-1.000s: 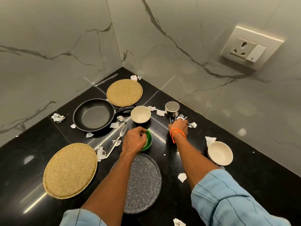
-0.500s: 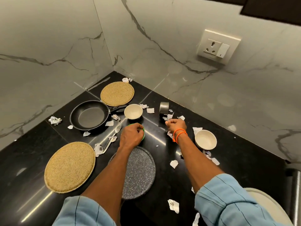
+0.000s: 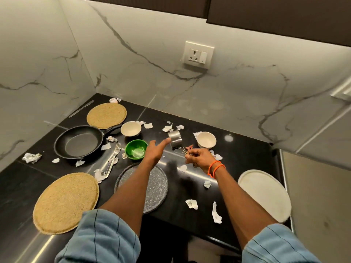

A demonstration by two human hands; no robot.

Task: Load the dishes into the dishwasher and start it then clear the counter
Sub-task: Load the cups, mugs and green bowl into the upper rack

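shiny steel cup [image 3: 175, 137] lifted by its thin wire handle, right hand [image 3: 199, 158] pinching it, left hand [image 3: 154, 152] spread loose

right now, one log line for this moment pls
left hand: open, reaching toward steel cup | right hand: pinching thin utensil | green bowl: on counter, released

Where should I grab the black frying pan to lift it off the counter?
Grip the frying pan by its long black handle, coming from its right, near the cream bowl. The handle sticks out toward that bowl, clear of the round body, so your fingers can wrap it.
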